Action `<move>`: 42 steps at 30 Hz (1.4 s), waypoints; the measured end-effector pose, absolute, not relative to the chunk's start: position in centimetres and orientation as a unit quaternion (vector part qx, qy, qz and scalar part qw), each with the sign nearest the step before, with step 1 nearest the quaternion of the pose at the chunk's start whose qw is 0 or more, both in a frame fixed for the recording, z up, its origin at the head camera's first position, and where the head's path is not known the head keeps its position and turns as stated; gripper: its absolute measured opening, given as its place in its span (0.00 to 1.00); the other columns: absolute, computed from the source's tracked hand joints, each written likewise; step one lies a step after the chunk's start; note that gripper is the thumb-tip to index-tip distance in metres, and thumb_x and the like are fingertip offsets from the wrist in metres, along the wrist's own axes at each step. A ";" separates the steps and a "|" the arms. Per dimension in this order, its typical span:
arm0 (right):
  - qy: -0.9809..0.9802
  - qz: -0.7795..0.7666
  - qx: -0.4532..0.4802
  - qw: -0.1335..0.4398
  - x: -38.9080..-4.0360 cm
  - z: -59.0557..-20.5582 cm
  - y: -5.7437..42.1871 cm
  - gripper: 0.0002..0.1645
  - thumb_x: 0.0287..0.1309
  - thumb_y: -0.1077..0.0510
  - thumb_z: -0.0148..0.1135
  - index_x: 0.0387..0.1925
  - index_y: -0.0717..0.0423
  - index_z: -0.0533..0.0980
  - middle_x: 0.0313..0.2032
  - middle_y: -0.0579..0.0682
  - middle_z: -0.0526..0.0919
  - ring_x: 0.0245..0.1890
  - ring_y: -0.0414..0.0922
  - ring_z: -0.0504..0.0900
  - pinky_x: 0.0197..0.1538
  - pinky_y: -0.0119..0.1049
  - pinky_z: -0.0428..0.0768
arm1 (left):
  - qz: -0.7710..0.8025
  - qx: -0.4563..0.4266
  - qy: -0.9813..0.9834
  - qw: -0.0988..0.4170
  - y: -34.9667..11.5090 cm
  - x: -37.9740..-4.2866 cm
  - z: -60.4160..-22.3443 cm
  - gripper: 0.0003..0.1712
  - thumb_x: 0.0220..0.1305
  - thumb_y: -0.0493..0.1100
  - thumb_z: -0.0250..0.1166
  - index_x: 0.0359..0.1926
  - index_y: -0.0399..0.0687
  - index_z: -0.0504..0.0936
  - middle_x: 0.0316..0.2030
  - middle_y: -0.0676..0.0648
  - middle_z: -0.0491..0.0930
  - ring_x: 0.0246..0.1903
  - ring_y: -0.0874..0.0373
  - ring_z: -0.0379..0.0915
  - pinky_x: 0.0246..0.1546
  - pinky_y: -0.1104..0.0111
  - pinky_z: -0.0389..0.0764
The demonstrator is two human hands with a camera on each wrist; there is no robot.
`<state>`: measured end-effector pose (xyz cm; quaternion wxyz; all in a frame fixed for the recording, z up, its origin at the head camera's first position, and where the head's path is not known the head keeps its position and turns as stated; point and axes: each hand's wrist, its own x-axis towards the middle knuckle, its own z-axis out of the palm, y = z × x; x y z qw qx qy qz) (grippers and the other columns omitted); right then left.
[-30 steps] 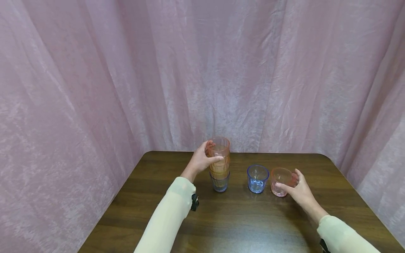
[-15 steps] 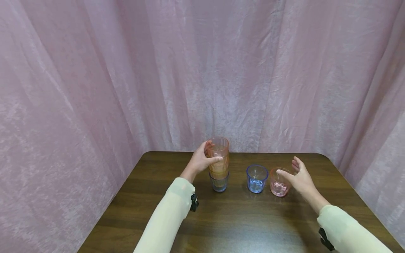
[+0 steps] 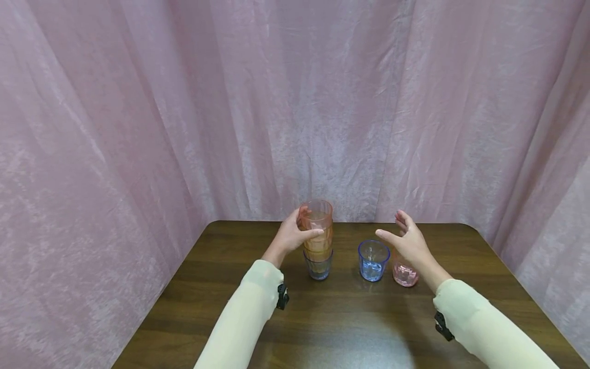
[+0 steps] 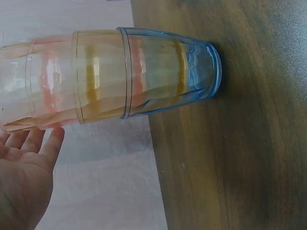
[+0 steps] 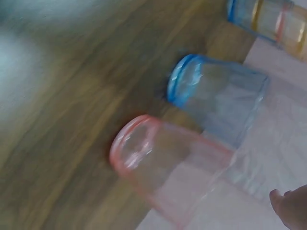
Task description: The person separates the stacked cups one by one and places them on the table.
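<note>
Nearby, the right hand (image 3: 407,243) is spread wide and holds nothing, above the pink cup (image 3: 405,275). That cup and the blue cup (image 3: 371,270) just beside it stand on the worktop (image 3: 345,328), so these two seem left to stack. Farther off, the left hand (image 3: 295,233) curls round the upper part of the tall cup stack (image 3: 319,245), which looks done so far and stands upright.

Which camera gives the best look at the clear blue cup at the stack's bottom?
The left wrist view: the clear blue cup shows large, rim to base. The head view shows it small; in the right wrist view, it is cut off.
</note>
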<state>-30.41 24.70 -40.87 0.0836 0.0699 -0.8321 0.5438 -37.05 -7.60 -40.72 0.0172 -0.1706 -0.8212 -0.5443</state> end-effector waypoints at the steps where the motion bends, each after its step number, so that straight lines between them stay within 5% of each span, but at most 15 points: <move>1: -0.830 0.546 0.074 0.084 -30.6 -40.7 24.2 0.62 0.62 0.43 0.67 0.77 0.62 0.37 0.76 0.64 0.44 0.74 0.62 0.47 0.72 0.57 0.52 | -0.542 -0.170 -0.823 0.018 -7.6 -37.0 -40.7 0.50 0.52 0.55 0.78 0.71 0.48 0.65 0.66 0.47 0.70 0.66 0.51 0.64 0.64 0.55 0.68; 16: -0.800 0.588 0.114 0.046 -30.8 -37.4 17.6 0.58 0.63 0.49 0.68 0.77 0.64 0.41 0.76 0.64 0.47 0.75 0.60 0.47 0.73 0.54 0.49 | -0.524 -0.182 -0.832 0.025 -7.6 -36.9 -41.1 0.52 0.53 0.55 0.77 0.73 0.46 0.63 0.66 0.47 0.71 0.67 0.50 0.64 0.64 0.55 0.68; 22: -0.804 0.580 0.125 0.031 -30.2 -35.9 15.0 0.54 0.64 0.55 0.67 0.75 0.69 0.43 0.75 0.66 0.49 0.74 0.62 0.48 0.73 0.56 0.50 | -0.530 -0.190 -0.826 0.018 -7.5 -37.0 -41.6 0.45 0.53 0.51 0.78 0.69 0.50 0.69 0.59 0.47 0.77 0.60 0.51 0.72 0.60 0.56 0.72; 32: -0.810 0.571 0.130 0.028 -33.4 -38.7 13.0 0.63 0.56 0.40 0.72 0.78 0.57 0.43 0.76 0.56 0.52 0.75 0.57 0.50 0.71 0.59 0.55 | -0.538 -0.178 -0.824 0.011 -7.5 -36.8 -42.2 0.44 0.52 0.55 0.78 0.67 0.50 0.70 0.59 0.47 0.77 0.58 0.50 0.73 0.58 0.55 0.73; 42: -0.805 0.578 0.127 0.039 -34.2 -38.7 11.1 0.62 0.54 0.43 0.74 0.78 0.56 0.47 0.73 0.59 0.57 0.72 0.58 0.57 0.68 0.58 0.62 | -0.553 -0.180 -0.813 -0.001 -7.4 -36.9 -42.4 0.48 0.52 0.54 0.78 0.70 0.49 0.65 0.65 0.47 0.71 0.63 0.50 0.68 0.61 0.54 0.71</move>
